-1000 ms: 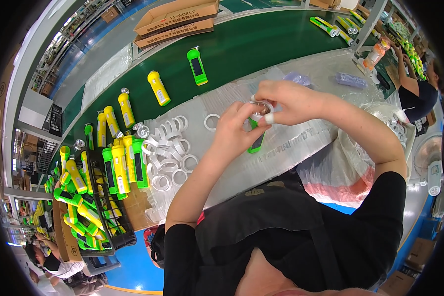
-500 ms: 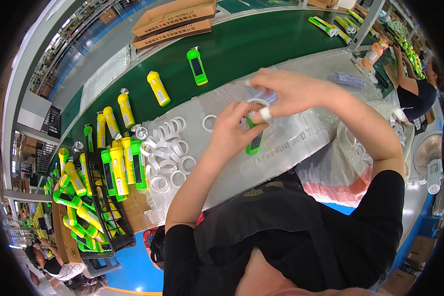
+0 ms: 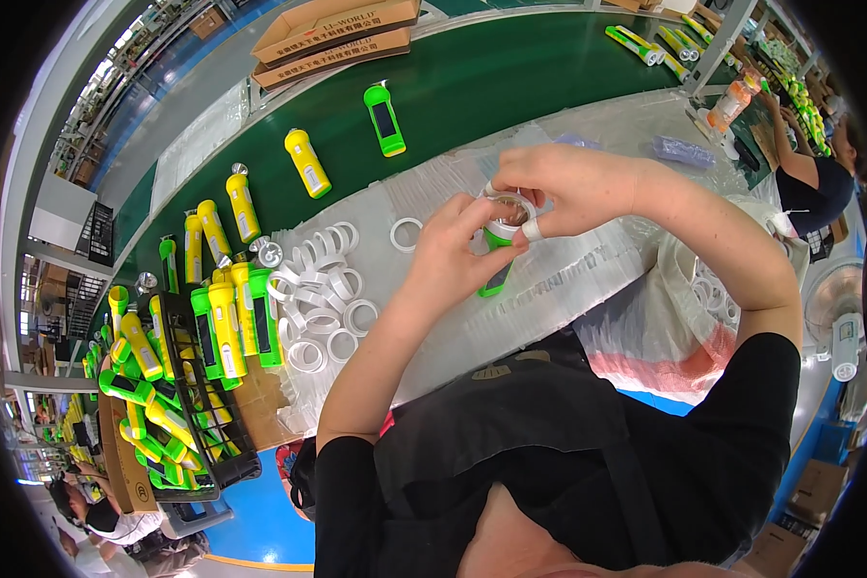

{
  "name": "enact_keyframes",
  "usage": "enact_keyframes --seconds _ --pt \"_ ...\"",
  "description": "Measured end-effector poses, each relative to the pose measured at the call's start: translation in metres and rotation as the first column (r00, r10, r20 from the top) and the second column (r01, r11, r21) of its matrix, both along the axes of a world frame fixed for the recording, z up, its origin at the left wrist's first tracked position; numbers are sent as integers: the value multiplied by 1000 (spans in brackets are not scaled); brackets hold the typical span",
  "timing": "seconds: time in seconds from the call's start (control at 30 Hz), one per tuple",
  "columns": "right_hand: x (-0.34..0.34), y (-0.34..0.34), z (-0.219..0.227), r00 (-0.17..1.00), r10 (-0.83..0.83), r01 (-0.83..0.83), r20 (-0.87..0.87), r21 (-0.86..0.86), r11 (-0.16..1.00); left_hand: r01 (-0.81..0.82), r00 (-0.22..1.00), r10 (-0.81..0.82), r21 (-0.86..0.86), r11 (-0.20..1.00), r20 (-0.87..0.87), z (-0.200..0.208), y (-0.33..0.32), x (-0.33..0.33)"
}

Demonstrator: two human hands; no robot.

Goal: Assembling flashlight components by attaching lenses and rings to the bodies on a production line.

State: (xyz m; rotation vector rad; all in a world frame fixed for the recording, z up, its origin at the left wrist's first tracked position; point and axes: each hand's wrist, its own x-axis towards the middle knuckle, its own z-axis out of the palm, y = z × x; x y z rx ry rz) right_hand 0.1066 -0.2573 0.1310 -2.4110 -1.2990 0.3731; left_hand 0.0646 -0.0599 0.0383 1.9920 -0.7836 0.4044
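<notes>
My left hand (image 3: 450, 258) grips a green flashlight (image 3: 497, 272) upright by its body over a plastic-covered worktable (image 3: 588, 279). My right hand (image 3: 561, 187) pinches the white ring (image 3: 504, 228) at the flashlight's head, fingers curled over the round lens end; one fingertip wears white tape. Several loose white rings (image 3: 320, 294) lie on the plastic sheet left of my hands, one single ring (image 3: 406, 232) closest.
Yellow and green flashlights (image 3: 226, 323) stand in a black crate (image 3: 212, 429) at left, more lie on the green conveyor belt (image 3: 472, 77). Cardboard boxes (image 3: 337, 34) sit beyond it. A white bag of rings (image 3: 694, 308) lies right; another person (image 3: 819, 173) works at far right.
Both hands with the flashlight have shifted slightly; my right hand has turned on the ring at the flashlight's head, and its fingers now sit closer over the lens.
</notes>
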Motion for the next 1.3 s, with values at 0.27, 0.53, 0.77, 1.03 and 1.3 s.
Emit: enact_keyframes --seconds 0.27,0.53,0.77,1.03,1.3 --pt "-8 11 1 988 -154 151 -4 -160 975 36 999 -36 26 999 20 0 -3 -1" --pt "-7 -12 -26 962 -216 179 169 208 962 26 999 -26 -24 999 -25 -3 -5 5" --pt "-15 -6 -10 985 -172 163 13 257 953 115 993 -121 -198 973 -16 -7 9 1" --pt "-28 6 13 974 78 -165 212 435 885 496 178 -604 -459 737 -777 18 39 -22" --pt "123 23 -100 721 -676 492 152 574 654 -113 986 144 301 947 -81 -21 28 146"
